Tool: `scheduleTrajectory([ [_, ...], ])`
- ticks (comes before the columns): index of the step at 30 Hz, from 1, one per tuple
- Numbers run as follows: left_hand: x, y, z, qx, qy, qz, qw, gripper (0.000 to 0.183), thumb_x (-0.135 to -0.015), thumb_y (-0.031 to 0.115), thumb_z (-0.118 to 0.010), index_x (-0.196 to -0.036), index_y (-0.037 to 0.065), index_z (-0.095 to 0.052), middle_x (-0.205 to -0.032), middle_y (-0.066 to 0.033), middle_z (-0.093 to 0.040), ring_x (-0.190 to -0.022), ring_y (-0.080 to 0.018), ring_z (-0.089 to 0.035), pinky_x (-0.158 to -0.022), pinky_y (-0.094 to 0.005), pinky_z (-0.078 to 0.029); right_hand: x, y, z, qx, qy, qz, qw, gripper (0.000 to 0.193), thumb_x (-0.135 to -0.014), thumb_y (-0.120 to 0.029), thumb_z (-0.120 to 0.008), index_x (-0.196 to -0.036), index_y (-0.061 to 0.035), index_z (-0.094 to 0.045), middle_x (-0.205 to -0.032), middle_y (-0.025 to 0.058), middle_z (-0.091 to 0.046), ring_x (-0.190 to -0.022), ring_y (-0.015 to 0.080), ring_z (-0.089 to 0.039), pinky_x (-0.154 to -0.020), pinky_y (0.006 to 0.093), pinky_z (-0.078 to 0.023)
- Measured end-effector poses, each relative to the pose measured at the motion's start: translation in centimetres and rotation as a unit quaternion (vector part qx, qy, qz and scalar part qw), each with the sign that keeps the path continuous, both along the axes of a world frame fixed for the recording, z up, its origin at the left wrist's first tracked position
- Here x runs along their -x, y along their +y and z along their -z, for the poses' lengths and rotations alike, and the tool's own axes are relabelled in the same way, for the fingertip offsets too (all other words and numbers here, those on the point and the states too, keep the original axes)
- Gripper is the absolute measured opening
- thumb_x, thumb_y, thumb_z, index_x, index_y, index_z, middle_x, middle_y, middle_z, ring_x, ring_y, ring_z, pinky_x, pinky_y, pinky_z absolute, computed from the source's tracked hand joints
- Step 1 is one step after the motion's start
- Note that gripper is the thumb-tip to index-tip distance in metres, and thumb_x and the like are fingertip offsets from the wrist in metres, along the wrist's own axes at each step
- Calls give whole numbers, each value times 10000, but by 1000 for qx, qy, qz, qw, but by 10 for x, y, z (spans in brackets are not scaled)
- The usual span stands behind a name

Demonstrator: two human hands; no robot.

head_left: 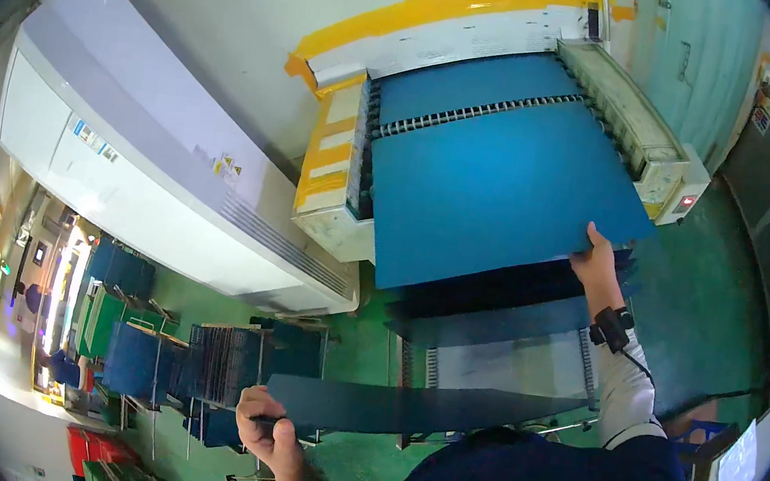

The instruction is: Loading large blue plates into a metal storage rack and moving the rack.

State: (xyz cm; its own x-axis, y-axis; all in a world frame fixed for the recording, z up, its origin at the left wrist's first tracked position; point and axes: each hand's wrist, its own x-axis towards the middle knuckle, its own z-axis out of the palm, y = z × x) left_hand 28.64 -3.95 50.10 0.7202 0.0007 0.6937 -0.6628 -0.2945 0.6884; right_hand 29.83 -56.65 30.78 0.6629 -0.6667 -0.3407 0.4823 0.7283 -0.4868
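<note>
A large flat blue panel (507, 188) lies on the roller conveyor (487, 114), its near edge jutting out toward me. My right hand (598, 265) grips its near right corner, thumb on top and the other fingers hidden beneath. At the lower left, my left hand (270, 433) is closed on the left end of a dark blue panel (422, 412), which is seen almost edge-on and stretches across in front of me. Between the two stands a rack (589, 367) with several dark panels in it. Another blue panel (466, 85) lies farther back on the rollers.
A tall white air conditioner (173, 166) stands left of the conveyor. Racks of dark panels (221, 365) fill the lower left floor. A control box with a red light (688, 196) sits at the conveyor's right. A black device with a cable (612, 328) is strapped to my right wrist.
</note>
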Motion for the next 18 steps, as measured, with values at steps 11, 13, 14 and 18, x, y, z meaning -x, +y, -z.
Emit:
scheduleTrajectory([
  [11,-2,-7,-2,-11,10,-7,1000,487,-750,513,-693,-796,78,-479,-696,-3,-429,-707,-154,-422,-832,-381,-367,-35,-8,6,-21,25,7,999,262,-908,-171,-585,-1151,-99,-517,-1106,60,-579,-1012,252,-563,-886,441,-472],
  [13,-2,-6,-1,-8,15,-10,1000,499,-744,524,-695,-789,77,-476,-697,-5,-424,-706,-155,-416,-809,-367,-367,-36,-7,-2,-32,41,5,999,255,-914,-166,-575,-1155,-107,-516,-1108,58,-578,-1008,250,-564,-875,442,-476],
  [14,-3,-7,-1,-8,11,-16,1000,502,-743,526,-695,-786,77,-474,-701,-5,-422,-706,-157,-414,-796,-360,-364,-38,-7,-4,-38,49,5,998,252,-917,-164,-571,-1157,-112,-515,-1110,57,-578,-1006,249,-564,-869,443,-478],
  [18,-4,-15,-4,1,12,-30,999,507,-742,530,-696,-779,78,-468,-715,-7,-415,-705,-159,-406,-766,-338,-353,-41,-17,-3,-45,40,23,998,249,-922,-162,-563,-1163,-123,-514,-1112,52,-576,-1000,245,-565,-843,441,-484],
])
